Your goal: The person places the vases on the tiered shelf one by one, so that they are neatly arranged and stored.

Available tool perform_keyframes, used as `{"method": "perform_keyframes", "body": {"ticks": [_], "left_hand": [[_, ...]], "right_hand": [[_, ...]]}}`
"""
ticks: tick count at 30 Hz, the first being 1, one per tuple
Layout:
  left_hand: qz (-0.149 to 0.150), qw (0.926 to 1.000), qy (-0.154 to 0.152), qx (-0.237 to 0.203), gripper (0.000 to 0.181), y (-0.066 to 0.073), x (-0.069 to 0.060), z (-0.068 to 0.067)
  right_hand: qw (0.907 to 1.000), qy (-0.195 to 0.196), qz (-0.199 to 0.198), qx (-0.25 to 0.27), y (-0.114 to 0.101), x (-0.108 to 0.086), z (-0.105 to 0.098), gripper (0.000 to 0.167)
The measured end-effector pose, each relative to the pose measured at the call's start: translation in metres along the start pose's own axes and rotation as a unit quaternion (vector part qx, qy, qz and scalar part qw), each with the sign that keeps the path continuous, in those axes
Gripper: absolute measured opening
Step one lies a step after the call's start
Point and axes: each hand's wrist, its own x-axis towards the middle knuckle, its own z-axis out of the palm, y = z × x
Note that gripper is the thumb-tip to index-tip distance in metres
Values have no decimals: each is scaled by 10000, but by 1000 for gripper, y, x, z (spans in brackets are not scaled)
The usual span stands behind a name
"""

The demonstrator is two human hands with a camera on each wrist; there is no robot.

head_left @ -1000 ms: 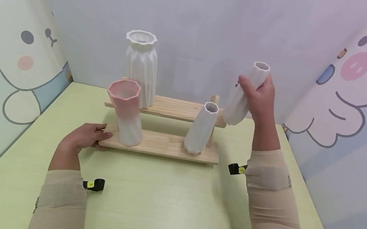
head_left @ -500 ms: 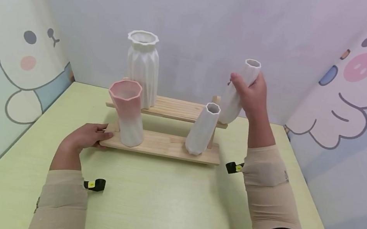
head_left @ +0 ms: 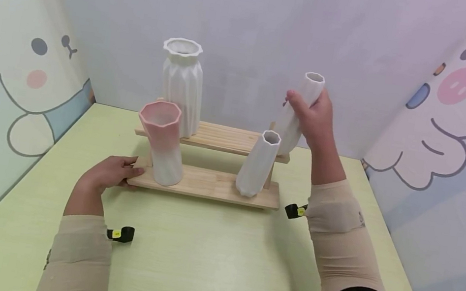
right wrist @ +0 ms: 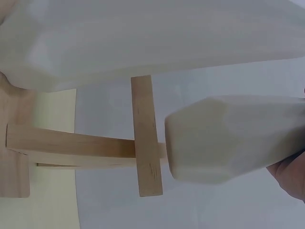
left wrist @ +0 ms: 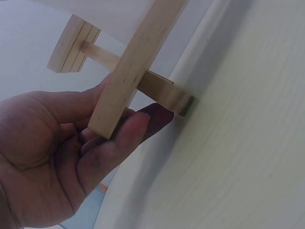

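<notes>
In the head view my right hand (head_left: 315, 117) grips a slim white vase (head_left: 292, 133) by its upper part, over the right end of a two-tier wooden shelf (head_left: 221, 136). The vase leans slightly. Seen from the right wrist, its base (right wrist: 190, 143) is right at the top board (right wrist: 147, 143); I cannot tell whether they touch. My left hand (head_left: 112, 172) holds the left end of the lower board, thumb and fingers around the board's end (left wrist: 112, 112) in the left wrist view. A similar white vase (head_left: 257, 166) stands on the lower board's right, partly covering the held one.
A pink-and-white vase (head_left: 165, 143) stands at the left of the lower board. Behind it, a tall white fluted vase (head_left: 182, 86) stands on the upper board. The shelf rests on a pale green table (head_left: 200, 250), with a curtain (head_left: 248, 33) behind.
My right hand has carried the white vase leftward, from beside the upper board's right end to over it. My left hand stays on the lower board.
</notes>
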Motion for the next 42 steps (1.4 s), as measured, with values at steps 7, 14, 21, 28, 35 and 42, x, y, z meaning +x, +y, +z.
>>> {"method": "perform_keyframes", "body": {"ticks": [7,14,21,28,35,42], "left_hand": [[3,10000,4,18,87,1,0,0],[53,10000,2,41,86,1,0,1],[53,10000,23,70,85,2,0,1],[-15,10000,-38,-43,85,3,0,2],[-24,10000,-25,39,85,4,-1,2],[-11,10000,-3,29,85,4,-1,3]], "right_hand": [[9999,-138,9,-36,-1,1,5,47],[9996,-244,6,117,-4,3,11,46],[9992,-390,29,-11,-3,5,17,48],[9986,-521,76,-30,-2,6,21,52],[9982,-597,45,34,-3,8,26,51],[9981,-613,-41,20,-3,10,31,51]]}}
